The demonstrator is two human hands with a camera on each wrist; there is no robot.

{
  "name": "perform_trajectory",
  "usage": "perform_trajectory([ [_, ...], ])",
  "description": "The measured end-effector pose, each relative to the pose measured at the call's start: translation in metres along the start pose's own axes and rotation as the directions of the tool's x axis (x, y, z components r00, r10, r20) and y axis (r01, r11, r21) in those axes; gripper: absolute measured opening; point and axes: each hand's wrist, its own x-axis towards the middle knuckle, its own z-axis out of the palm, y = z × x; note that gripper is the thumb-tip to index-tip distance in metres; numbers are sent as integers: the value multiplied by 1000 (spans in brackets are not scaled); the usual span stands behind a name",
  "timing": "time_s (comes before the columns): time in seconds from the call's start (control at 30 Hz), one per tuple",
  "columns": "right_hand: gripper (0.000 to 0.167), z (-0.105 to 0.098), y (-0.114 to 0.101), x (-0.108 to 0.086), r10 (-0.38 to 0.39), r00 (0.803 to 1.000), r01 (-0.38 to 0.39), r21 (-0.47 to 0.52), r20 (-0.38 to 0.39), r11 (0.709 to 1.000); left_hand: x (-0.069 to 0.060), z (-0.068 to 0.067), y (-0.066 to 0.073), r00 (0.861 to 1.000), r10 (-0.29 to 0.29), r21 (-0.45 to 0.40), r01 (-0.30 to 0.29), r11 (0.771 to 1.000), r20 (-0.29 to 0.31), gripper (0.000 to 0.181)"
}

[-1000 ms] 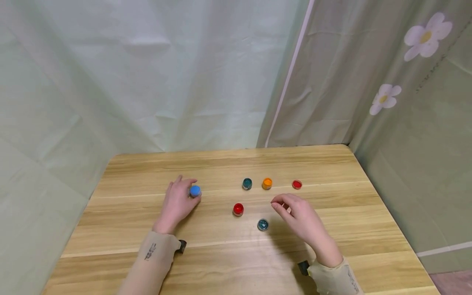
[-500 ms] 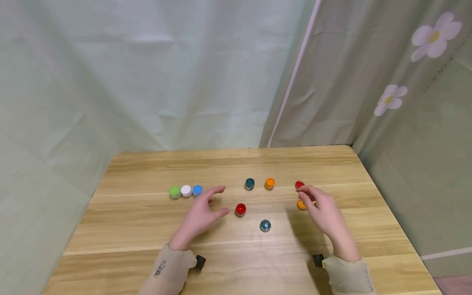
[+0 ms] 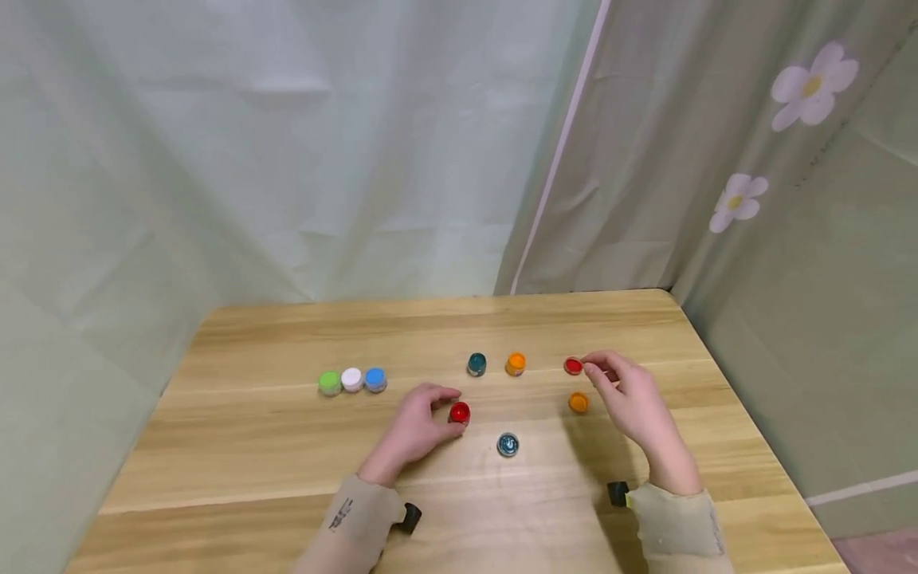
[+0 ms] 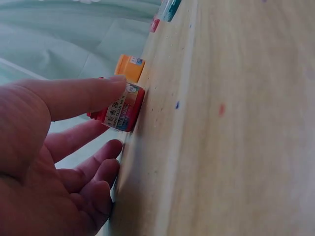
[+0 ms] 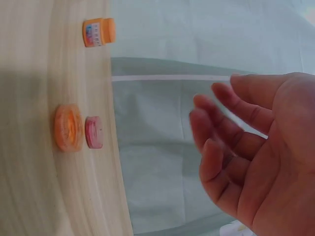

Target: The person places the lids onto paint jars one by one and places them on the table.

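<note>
Now the left hand (image 3: 418,424) has come to pinch the red jar (image 3: 460,414), seemingly steadying it, the right hand (image 3: 634,399) loose near the red lid (image 3: 573,366).

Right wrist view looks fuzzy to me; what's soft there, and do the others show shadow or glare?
Right wrist view: the orange lid and red lid look soft-edged, the upper right corner is washed out; head view: a dark shadow falls on the table near the right hand, with a pale sheen toward the bottom middle; left wrist view: dim shading beside the fingers.
</note>
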Motion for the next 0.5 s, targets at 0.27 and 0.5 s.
perform_trajectory([
  [0.27,38,6,8,15,71,994,-72,1,86,997,0,2,-1,1000,-26,-8,26,1000,-2,32],
  [0.5,39,15,22,33,98,985,-96,-22,143,995,-1,-2,-1,999,-6,-132,0,991,-42,33],
])
